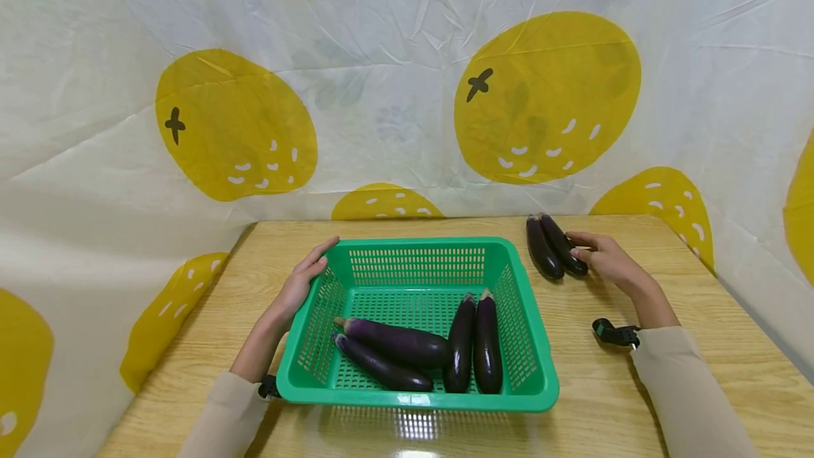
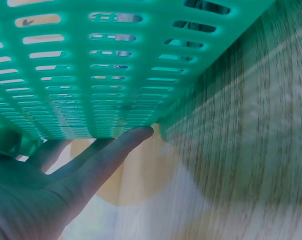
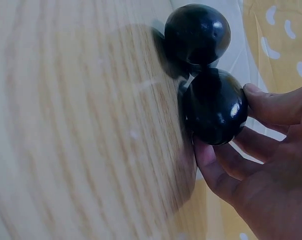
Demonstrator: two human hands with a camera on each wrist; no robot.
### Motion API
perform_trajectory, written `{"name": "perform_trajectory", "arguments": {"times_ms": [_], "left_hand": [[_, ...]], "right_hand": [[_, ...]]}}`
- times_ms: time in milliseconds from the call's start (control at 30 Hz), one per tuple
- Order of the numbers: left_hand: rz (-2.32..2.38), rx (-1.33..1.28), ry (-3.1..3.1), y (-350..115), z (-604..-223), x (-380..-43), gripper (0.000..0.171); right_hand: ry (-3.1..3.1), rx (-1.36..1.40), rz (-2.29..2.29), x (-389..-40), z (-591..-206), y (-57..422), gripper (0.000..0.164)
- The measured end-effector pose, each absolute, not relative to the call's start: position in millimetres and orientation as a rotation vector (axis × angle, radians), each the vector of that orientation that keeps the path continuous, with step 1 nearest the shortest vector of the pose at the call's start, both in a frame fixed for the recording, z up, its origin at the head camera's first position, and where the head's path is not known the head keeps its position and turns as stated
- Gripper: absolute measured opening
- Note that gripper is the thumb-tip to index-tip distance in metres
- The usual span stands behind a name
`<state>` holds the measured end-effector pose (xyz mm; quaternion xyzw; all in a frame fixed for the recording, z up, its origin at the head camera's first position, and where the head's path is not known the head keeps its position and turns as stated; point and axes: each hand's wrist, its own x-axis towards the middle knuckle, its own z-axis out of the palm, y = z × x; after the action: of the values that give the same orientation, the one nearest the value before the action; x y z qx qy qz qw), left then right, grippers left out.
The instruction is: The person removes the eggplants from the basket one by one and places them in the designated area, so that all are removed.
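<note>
A green plastic basket [image 1: 416, 405] with slotted walls stands on the table, with several dark purple eggplants [image 1: 400, 341] lying in it. My left hand [image 1: 299, 290] rests against the basket's left side near its far corner. Its fingers [image 2: 110, 162] extend straight along the outer wall in the left wrist view. Out to the right, two more eggplants lie side by side on the table. My right hand [image 1: 607, 260] grips the nearer-to-hand eggplant [image 3: 217, 107], thumb on one side and fingers curled under the other. The second eggplant [image 3: 198, 34] lies right beside it.
The wooden table [image 1: 591, 387] ends at a hanging cloth [image 1: 394, 112] printed with yellow fruit, which closes off the back and both sides. Each wrist wears a black strap-on device [image 1: 615, 333].
</note>
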<state>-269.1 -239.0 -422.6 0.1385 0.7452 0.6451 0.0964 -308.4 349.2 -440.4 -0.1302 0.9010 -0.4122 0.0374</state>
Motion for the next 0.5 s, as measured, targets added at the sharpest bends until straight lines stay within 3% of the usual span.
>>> {"name": "perform_trajectory", "arguments": {"times_ms": [500], "left_hand": [[1.906,0.399,2.211,-239.4,-422.6,-269.6,0.052]], "right_hand": [[2.788,-0.368,-1.182,-308.4,-436.7,348.6,0.055]]}}
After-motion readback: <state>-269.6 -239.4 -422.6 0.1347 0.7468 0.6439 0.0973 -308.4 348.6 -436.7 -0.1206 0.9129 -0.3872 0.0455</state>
